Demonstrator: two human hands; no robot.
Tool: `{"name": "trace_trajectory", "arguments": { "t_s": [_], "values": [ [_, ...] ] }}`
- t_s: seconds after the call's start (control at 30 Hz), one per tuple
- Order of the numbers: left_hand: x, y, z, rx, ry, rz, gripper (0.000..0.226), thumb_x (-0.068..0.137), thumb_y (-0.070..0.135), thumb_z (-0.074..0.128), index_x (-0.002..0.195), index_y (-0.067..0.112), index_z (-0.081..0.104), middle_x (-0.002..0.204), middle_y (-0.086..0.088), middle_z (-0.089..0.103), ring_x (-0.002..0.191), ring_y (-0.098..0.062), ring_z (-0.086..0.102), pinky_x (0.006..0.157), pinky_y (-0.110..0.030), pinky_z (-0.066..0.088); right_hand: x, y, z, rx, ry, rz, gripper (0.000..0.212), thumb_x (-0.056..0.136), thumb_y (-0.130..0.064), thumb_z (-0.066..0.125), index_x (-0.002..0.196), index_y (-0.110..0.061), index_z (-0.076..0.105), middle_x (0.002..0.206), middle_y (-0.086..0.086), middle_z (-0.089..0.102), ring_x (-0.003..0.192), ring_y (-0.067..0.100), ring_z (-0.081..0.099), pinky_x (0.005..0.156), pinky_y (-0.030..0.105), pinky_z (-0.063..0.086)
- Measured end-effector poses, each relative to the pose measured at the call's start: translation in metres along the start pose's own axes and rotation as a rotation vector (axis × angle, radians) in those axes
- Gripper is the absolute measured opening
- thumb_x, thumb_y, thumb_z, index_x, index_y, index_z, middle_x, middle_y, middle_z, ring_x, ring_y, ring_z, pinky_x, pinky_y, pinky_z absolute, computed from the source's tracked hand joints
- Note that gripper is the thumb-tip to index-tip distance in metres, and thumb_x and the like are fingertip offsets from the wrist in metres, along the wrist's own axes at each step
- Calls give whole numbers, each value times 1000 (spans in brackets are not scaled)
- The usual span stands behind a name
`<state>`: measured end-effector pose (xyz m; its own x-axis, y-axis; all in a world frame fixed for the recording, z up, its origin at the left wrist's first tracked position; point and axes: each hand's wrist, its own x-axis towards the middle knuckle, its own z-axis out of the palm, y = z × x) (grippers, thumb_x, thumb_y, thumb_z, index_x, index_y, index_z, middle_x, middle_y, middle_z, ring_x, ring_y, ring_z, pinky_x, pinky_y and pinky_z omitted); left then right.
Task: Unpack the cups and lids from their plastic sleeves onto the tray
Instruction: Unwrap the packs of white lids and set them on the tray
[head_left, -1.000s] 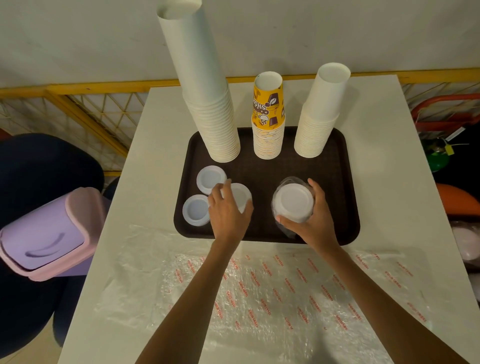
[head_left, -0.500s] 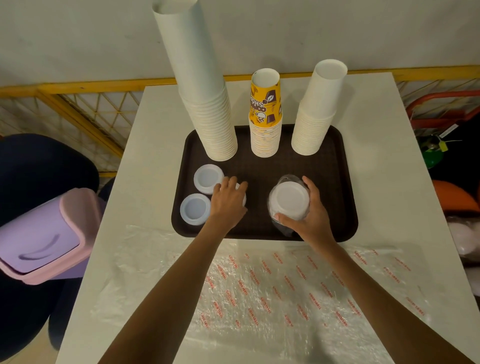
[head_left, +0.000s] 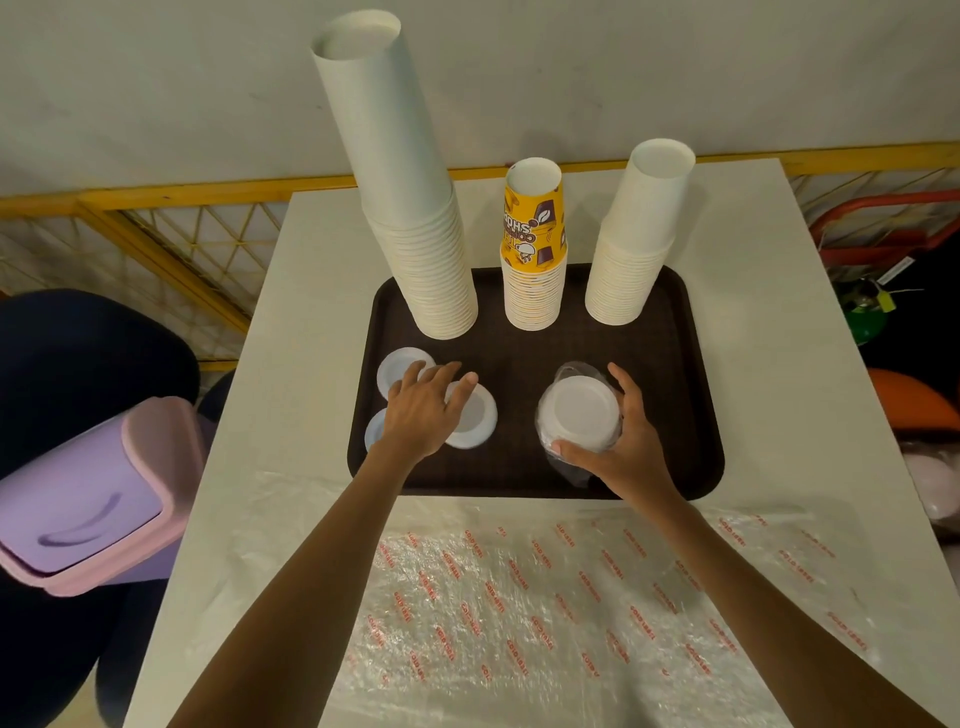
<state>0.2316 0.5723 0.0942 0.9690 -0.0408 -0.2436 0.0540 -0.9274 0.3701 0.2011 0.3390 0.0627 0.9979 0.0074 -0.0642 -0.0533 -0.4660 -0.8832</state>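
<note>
White lid stack (head_left: 579, 413) stands upright in the curled fingers of the right hand (head_left: 631, 447); the left hand (head_left: 421, 415) lies spread on a loose lid (head_left: 475, 423).

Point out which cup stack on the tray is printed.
The middle stack: its top cup is yellow with brown print. The left stack and right stack are plain white.

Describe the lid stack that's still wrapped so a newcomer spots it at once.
Find the dark brown tray on the white table. On its near right side, the right hand grips a stack of white lids. Unlike the loose lids lying flat on the tray's left, this stack is still wrapped in crinkled clear plastic.
</note>
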Motion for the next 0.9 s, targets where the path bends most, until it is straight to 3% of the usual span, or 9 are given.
{"name": "trace_trajectory", "arguments": {
  "t_s": [0.13,0.23,0.37,0.5,0.57,0.63,0.8,0.9],
  "values": [
    [1,-7,-3,-85,22,-67,75,84,60,16,139,18,45,147,-3,44,141,-28,28,113,-49,21,1,-1,2,0,0,4,102,66,-30,85,146,-17,23,139,2,41,122,10,39,98,26,39],
    [2,-7,-6,-115,38,-63,74,84,61,18,139,19,46,145,-3,46,139,-28,31,113,-51,23,1,-1,3,5,2,15,103,65,-31,85,146,-17,22,139,2,41,122,8,38,99,26,39],
    [0,8,-6,-221,189,-57,65,88,57,29,134,18,52,136,-3,55,132,-25,42,109,-49,34,-3,-1,5,33,5,34,110,60,-35,87,146,-20,20,141,-1,39,126,7,36,103,27,37],
    [-7,45,-1,-411,257,26,37,94,33,54,127,16,56,131,-4,58,118,-20,54,96,-32,47,-9,-3,5,30,60,36,112,54,-51,80,146,-20,24,143,-2,38,126,5,34,103,23,35],
    [-13,66,2,-527,239,54,32,94,20,56,126,13,56,127,-5,58,110,-16,58,83,-11,46,-10,-6,6,10,100,15,110,54,-57,77,145,-18,29,143,1,40,125,6,35,101,23,36],
    [-19,86,8,-677,209,-31,32,98,19,49,128,9,54,125,-4,58,108,-13,57,75,-2,41,-10,-7,8,-26,142,8,107,56,-61,78,143,-17,33,141,1,42,123,6,36,98,19,35],
    [-31,115,31,-882,55,-250,37,103,27,36,132,9,47,119,-2,55,107,-13,51,79,-14,40,-13,-5,10,-92,194,-23,93,60,-56,74,137,-11,44,133,7,53,116,11,43,91,13,32],
    [-33,115,46,-956,35,-314,38,103,29,34,133,10,46,127,-8,55,106,-12,50,84,-19,45,-13,1,8,-72,140,-1,89,65,-50,76,137,-8,45,134,9,53,121,20,49,99,28,42]
  ]
}}
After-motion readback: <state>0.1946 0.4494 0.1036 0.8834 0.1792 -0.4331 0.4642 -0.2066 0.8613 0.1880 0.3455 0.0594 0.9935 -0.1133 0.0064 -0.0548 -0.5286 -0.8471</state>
